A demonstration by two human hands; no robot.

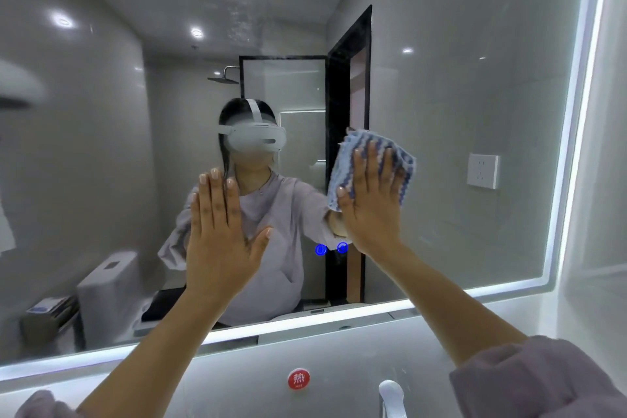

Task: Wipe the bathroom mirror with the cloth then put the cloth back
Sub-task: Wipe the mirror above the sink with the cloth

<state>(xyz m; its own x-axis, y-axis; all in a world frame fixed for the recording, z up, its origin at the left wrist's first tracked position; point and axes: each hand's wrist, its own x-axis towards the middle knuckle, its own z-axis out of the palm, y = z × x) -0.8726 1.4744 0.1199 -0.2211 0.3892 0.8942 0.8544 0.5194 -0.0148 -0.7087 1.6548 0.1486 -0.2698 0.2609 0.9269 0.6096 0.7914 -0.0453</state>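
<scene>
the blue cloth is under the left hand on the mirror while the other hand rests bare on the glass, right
Not quite. The head view shows the blue cloth pressed under the right hand, not the left. The left hand is the one resting bare on the mirror.

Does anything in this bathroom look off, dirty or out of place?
Only the lit-edged wall mirror itself: a hazy streak of smears and droplets runs across its upper part, above where the right hand presses the blue-and-white knitted cloth. The bare left hand lies flat on the glass and might leave prints.
</scene>
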